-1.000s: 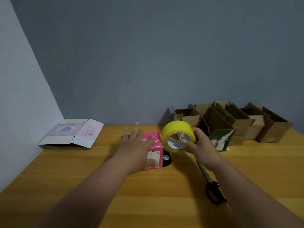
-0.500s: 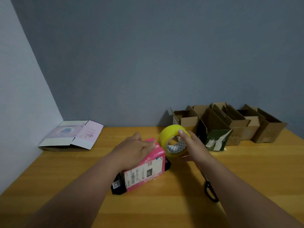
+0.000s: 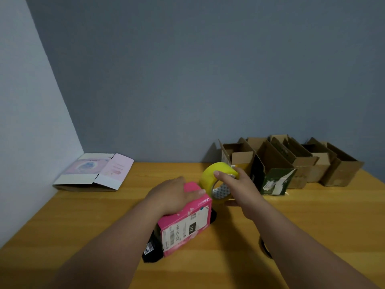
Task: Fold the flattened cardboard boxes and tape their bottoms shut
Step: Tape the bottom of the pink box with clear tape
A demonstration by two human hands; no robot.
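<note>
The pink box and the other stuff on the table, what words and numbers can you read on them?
"Obaku": perhaps, in small script on the upper edge of the pink box; not sure.
"231": on the black patch of its white label.
"231-229-K01": roughly, along the label; digits uncertain.
Barcode and square codes on the label and black flap: too small.
Flat pink carton: print too blurred.
Green box: torn labels unreadable.
Tape roll: core pattern unreadable.

A single view is given, taken from head height and aimed forward and slightly down across the table toward the room corner. Both forearms are seen entering from the bottom edge. The far walls are seemingly bowed by the wide lens.
</note>
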